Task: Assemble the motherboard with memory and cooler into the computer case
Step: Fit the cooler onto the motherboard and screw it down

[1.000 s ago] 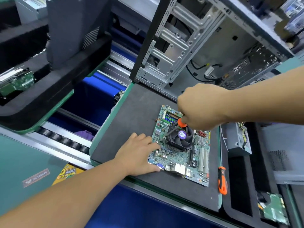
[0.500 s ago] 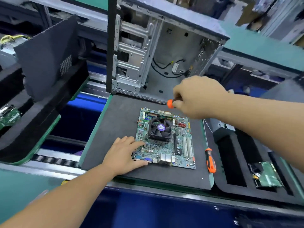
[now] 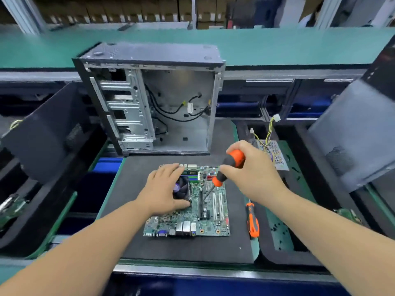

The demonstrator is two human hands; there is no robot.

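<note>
A green motherboard (image 3: 210,218) lies flat on the black foam mat (image 3: 188,251). My left hand (image 3: 164,189) covers most of the black cooler fan (image 3: 181,189) on the board, fingers spread over it and thumb at its near corner. My right hand (image 3: 254,174) grips an orange-and-black screwdriver (image 3: 232,165), whose shaft slants down to the board right of the cooler. The open computer case (image 3: 149,99) stands upright behind the board, with loose black cables inside.
A second orange screwdriver (image 3: 252,221) lies on the mat right of the board. A power supply with yellow wires (image 3: 272,150) sits behind my right hand. Grey case side panels lean at left (image 3: 42,142) and right (image 3: 352,133). Other boards lie in foam trays at both edges.
My left hand moved from the board's left edge onto the cooler. My right hand brought the screwdriver down so its tip meets the board. The view rose and now faces the case straight on.
</note>
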